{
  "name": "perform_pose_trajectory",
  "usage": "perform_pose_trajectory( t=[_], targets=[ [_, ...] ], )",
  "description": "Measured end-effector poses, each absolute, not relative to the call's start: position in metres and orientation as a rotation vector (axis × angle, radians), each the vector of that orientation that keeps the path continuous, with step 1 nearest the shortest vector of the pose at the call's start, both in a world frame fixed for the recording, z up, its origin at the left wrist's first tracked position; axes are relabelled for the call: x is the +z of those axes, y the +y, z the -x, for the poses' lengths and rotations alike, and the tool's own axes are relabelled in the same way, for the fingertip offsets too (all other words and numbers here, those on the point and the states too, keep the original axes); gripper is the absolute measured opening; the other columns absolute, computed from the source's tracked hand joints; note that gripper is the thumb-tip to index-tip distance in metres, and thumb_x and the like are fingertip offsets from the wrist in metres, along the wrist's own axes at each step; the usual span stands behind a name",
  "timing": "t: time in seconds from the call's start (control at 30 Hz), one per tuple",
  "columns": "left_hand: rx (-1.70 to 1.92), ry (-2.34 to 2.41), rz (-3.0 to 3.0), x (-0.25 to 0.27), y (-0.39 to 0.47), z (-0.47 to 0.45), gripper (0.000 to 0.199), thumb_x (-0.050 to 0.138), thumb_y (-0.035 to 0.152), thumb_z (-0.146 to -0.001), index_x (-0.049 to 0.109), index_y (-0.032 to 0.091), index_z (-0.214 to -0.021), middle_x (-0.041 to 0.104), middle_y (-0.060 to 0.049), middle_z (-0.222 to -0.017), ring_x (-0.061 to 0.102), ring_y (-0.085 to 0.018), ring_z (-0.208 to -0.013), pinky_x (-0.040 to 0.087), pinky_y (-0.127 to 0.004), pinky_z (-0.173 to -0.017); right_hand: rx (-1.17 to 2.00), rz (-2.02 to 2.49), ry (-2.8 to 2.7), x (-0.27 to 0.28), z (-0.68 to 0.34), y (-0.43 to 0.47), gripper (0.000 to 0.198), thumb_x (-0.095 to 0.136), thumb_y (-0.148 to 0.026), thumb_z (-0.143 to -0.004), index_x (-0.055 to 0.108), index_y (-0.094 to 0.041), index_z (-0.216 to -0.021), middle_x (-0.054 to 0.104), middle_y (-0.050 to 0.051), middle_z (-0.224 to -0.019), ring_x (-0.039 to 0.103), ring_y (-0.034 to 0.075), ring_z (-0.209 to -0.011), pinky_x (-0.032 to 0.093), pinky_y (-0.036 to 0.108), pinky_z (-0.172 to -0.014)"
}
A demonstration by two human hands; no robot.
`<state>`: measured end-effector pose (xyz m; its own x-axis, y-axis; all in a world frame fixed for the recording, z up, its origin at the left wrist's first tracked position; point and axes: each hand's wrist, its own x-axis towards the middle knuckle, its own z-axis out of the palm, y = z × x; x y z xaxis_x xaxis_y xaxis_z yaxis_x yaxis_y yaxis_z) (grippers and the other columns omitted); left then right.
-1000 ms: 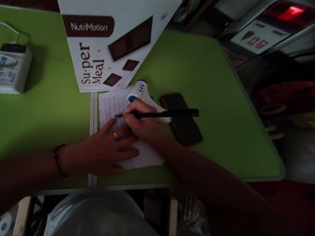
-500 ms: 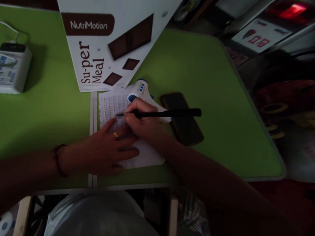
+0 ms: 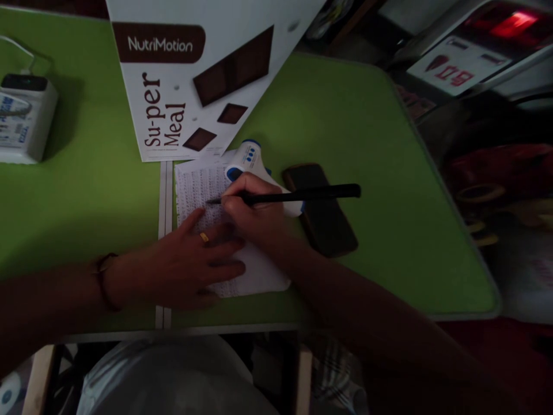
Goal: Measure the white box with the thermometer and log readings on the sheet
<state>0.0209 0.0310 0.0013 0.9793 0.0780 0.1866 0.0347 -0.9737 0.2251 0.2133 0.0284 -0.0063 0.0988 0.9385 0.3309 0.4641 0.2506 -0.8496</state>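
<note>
A black pen is pinched in my right hand, its tip at the lines of small writing on a sheet of paper. My left hand, with a gold ring and a dark bracelet, lies flat with fingers spread over the paper's left part. Just beyond my right hand, a white and blue infrared thermometer rests on the sheet's upper right; my hand hides part of it. To its right lies a dark smartphone, partly under the line of the pen.
A white NutriMotion box stands behind the paper on the green table. At the far left is a white power adapter with a cable. Rolls of tape and a machine with a red light are off the table's right side.
The pen's back end has swung slightly up and to the right, and my right hand has shifted a little. My left hand stays on the paper. The whole view has moved slightly.
</note>
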Motion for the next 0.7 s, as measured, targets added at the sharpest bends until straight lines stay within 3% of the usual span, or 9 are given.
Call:
perform_pose_trajectory(
  t=[0.37,0.7],
  targets=[
    [0.252,0.083,-2.907,0.0011,0.0310,-0.0210,0.045,0.061,0.041,-0.095,0.059,0.024,-0.136,0.053,-0.009,-0.147,0.037,-0.038,-0.142,0.024,-0.067,-0.117,0.577,1.396,-1.562,-0.0058,-0.2140,0.0276,0.011,0.055,-0.018,-0.071,0.048,-0.023,-0.064,0.045,-0.005,-0.056,0.040,0.011,-0.054,0.038,0.027,-0.053],
    [0.255,0.116,-2.938,0.0033,0.0240,-0.0225,0.050,0.067,0.039,-0.091,0.059,0.020,-0.137,0.052,-0.013,-0.148,0.039,-0.041,-0.141,0.033,-0.065,-0.113,0.622,1.323,-1.569,-0.0024,-0.2153,0.0278,0.010,0.054,-0.018,-0.072,0.051,-0.023,-0.065,0.052,-0.005,-0.056,0.046,0.011,-0.053,0.040,0.026,-0.051]
  ],
)
